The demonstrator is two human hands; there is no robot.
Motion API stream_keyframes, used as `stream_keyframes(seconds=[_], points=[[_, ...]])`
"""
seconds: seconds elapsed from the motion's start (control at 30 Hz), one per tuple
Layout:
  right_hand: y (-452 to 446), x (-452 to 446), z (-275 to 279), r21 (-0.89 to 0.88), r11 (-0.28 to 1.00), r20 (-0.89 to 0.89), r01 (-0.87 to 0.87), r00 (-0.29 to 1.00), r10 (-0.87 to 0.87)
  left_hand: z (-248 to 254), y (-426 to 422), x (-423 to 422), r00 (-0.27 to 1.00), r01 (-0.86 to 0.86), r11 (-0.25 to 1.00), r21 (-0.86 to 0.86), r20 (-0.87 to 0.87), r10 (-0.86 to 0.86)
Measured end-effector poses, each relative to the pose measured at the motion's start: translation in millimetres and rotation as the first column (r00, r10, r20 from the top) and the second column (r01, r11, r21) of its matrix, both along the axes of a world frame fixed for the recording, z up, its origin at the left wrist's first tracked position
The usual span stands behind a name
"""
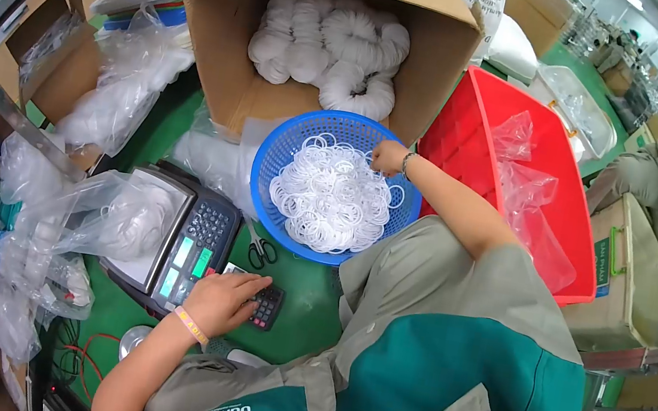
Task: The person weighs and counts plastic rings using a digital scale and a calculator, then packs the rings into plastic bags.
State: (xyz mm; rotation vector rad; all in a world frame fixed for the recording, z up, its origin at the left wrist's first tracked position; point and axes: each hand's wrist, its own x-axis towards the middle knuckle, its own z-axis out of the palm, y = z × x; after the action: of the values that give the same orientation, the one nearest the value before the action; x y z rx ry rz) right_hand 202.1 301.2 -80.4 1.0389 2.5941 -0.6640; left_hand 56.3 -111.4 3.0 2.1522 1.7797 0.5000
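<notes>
My left hand (pixel 222 303), with a yellow wristband, lies palm down over a black calculator (pixel 268 307), its fingers stretched out. Beside it stands a digital scale (pixel 200 249) with lit green displays. A clear plastic bag of white items (pixel 136 221) rests on the scale's plate. My right hand (pixel 390 157) is at the upper right side of a blue perforated basket (pixel 258 213), fingers curled inward. What those fingers hold, if anything, is hidden. A heap of thin white rings (pixel 330 197) fills the basket. Black-handled scissors (pixel 261 253) lie between basket and calculator.
Behind the basket, a cardboard box (pixel 217 69) on its side holds bundles of white rings (pixel 330 45). A red bin (pixel 463 132) with clear plastic stands at right. Plastic bags (pixel 27 216) crowd the left. Another person (pixel 656 177) bends over at far right.
</notes>
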Motion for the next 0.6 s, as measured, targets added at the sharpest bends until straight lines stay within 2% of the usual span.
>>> stream_keyframes(seconds=[0.07,0.23,0.37,0.6], points=[[-2.3,0.3,2.9,0.04,0.999,-0.004,-0.035,0.999,0.036,2.2,0.8,0.9,1.0,-0.002,1.0,-0.016,-0.007,0.002],[-1.4,1.8,0.4,-0.066,0.996,-0.073,0.066,0.995,-0.071,4.3,1.5,1.4,1.0,0.0,0.999,-0.037,-0.013,0.0],[-2.3,2.1,3.3,0.009,1.0,-0.057,0.005,0.998,-0.004,4.5,0.9,1.5,1.0,-0.002,0.999,-0.047,-0.006,0.001],[-2.7,1.6,4.0,-0.095,0.992,-0.043,0.082,0.995,-0.087,6.0,0.2,1.4,1.0,-0.01,0.999,-0.05,-0.009,0.01]])
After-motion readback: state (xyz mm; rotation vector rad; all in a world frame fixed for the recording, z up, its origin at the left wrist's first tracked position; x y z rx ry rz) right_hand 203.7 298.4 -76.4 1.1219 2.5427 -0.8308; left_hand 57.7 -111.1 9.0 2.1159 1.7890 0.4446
